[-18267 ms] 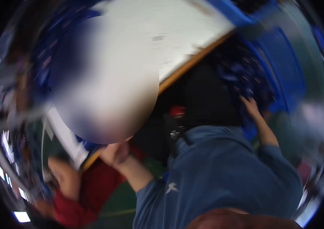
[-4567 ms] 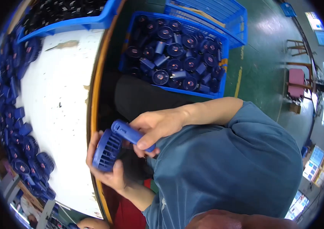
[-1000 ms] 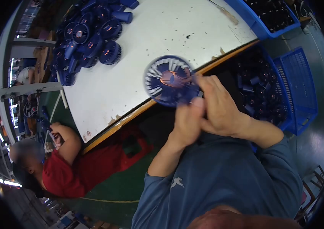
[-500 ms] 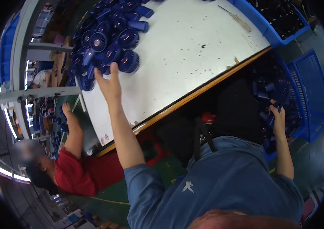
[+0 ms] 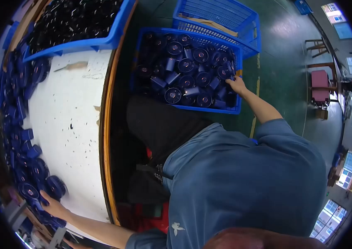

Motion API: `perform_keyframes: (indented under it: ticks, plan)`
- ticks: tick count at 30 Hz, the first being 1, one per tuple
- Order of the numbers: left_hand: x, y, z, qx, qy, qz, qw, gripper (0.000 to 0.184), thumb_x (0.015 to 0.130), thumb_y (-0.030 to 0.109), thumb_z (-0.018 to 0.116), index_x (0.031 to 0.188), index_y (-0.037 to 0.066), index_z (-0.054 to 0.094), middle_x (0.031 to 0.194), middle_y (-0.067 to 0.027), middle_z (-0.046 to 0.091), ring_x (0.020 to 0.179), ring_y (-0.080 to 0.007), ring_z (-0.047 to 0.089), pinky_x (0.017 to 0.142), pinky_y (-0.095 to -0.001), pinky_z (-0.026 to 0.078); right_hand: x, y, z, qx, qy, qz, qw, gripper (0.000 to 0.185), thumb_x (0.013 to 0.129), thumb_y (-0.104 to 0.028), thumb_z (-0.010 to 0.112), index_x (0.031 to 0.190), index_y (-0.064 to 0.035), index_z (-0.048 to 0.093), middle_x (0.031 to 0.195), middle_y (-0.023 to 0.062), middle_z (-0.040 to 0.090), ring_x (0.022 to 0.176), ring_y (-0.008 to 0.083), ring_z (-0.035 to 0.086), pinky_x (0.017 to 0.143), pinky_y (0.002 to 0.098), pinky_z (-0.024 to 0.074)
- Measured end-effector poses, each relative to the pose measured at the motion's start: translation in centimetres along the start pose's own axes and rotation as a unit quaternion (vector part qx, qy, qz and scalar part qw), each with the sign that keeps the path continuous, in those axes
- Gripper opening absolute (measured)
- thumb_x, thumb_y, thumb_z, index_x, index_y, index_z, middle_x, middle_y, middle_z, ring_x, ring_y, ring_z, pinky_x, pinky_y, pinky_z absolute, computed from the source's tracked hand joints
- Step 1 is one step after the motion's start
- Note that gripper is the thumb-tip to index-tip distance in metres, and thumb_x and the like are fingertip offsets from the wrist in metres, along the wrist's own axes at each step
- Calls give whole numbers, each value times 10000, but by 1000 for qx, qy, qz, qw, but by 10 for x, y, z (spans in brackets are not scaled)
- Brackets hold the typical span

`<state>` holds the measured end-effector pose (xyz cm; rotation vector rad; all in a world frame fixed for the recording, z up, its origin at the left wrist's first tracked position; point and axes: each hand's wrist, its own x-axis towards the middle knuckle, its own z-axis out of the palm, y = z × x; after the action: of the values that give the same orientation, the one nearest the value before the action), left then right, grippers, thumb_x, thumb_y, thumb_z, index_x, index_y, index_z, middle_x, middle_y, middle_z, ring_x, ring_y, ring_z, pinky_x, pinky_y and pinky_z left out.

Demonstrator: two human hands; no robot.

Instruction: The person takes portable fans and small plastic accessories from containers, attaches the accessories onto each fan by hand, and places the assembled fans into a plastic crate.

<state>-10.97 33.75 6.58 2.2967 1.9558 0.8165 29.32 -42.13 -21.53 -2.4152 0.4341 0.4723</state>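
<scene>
Stretched toward the pile on the worktable, my left hand (image 5: 54, 208) has its thumb and fingers apart at a blue handheld fan (image 5: 30, 191). Its fingertips meet the pile's near edge, and I see no firm grip there. My right hand (image 5: 237, 85) is at the right rim of a blue crate (image 5: 221, 110), its fingers closed around another blue handheld fan (image 5: 227, 72). That fan partly blends in with the rest. Many similar fans with round grilles and short handles fill the crate, lying at mixed angles.
A white worktable (image 5: 80, 145) with a wooden edge runs along my left. On it lie a thin pointed tool (image 5: 74, 66), small dark scraps and a blue bin (image 5: 113, 41) of black parts. A second blue crate (image 5: 250, 31) stands behind the full one. A pink chair (image 5: 320, 85) is farther right.
The view has swung to the right, bringing the full crate to the centre. My left hand stays at the fan pile; my right hand is now at the crate's far-right rim, still with a fan.
</scene>
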Motion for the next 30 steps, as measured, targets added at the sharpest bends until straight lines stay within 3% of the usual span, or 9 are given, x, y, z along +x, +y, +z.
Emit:
perform_keyframes:
  ticks: [4,10,14,16,22,24,25,27,30]
  plan:
    - [0,-19,-7,-56,9,-2,998,904,823,714,573,1250,-83,571,1255,-298,583,1134,-389,590,916,-417,487,9,8,1,-27,31,12,999,566,726,-384,717,1126,12,656,1092,224,676,1026,325,654,920,381,488]
    - [-24,16,-18,-18,-37,-8,999,944,822,758,518,1292,-60,556,1313,-252,566,1177,-374,565,998,-411,431,38,-11,-6,-17,64,59,996,575,716,-425,729,1097,2,671,1064,224,687,1008,330,665,903,390,496]
    - [-21,18,-14,24,-55,-1,998,976,807,781,510,1295,-63,555,1323,-240,565,1197,-374,551,1026,-400,410,84,-25,-13,18,79,69,994,511,730,-402,722,998,32,692,973,219,705,926,323,691,831,394,520]
    - [-27,29,-14,-1,-61,17,998,963,820,760,526,1292,-80,543,1300,-272,565,1180,-386,561,1004,-408,438,116,-24,-4,27,95,66,993,375,768,-358,713,757,16,682,661,128,661,536,216,627,552,359,485]
    - [-23,26,-10,28,-40,3,999,934,807,717,593,1255,-102,576,1292,-238,592,1165,-355,580,1007,-386,428,142,-75,24,136,130,-21,982,330,828,-314,674,783,13,678,667,109,650,545,176,595,536,357,470]
    - [-17,17,-7,-27,-55,8,998,973,788,740,592,1249,-117,572,1289,-248,590,1159,-367,581,996,-398,429,122,-106,41,77,63,-165,981,365,879,-305,660,993,41,669,837,122,693,700,177,659,622,316,526]
    - [-16,16,-10,-34,-44,-14,998,986,786,745,590,1241,-130,571,1290,-254,587,1143,-376,584,991,-410,422,100,-128,54,162,19,-196,967,371,831,-349,658,881,16,706,822,177,709,748,270,694,723,391,532]
    - [-24,19,-22,-122,-34,-48,991,955,796,717,615,1227,-135,577,1247,-252,607,1090,-345,609,953,-388,454,25,-177,62,309,-124,-201,921,211,865,-178,669,967,6,671,792,86,702,697,140,668,612,309,535]
    - [-48,27,-48,-306,-26,-73,949,793,895,543,637,1274,-143,520,1259,-280,561,1079,-332,620,883,-365,536,-55,-207,85,247,-272,-310,877,231,859,-174,672,1008,3,677,844,97,708,740,139,673,671,305,543]
